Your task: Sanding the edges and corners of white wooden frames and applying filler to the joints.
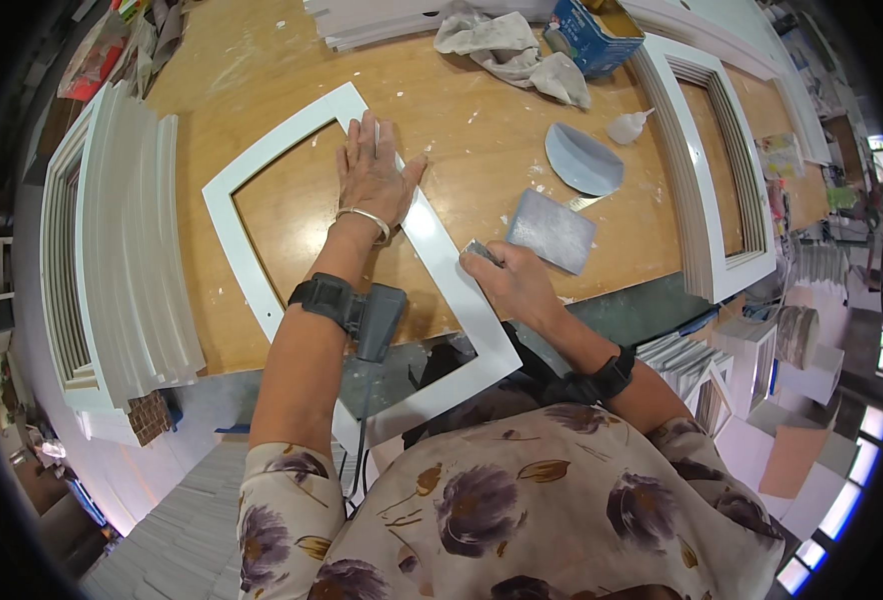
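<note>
At the speckled table (492, 130), left hand (378, 180) splays on frame (243, 250); right hand (518, 285) grips block (476, 248).

In the middle of the picture we have a frame (442, 243) lying on the counter (212, 110), its lower end past the near edge. One frame stack (132, 240) stands left of it, another stack (690, 150) right. Between the frame and the right stack lie a block (552, 230), a rounded piece (580, 165) above it and a bottle (625, 127); at upper right, a cloth (502, 50) lies left of a box (599, 48).

Your shirt (572, 520) is cream with purple and brown flowers; your frame (467, 305) is white, the worktop (262, 60) tan with white specks, the box (584, 42) mostly blue.
</note>
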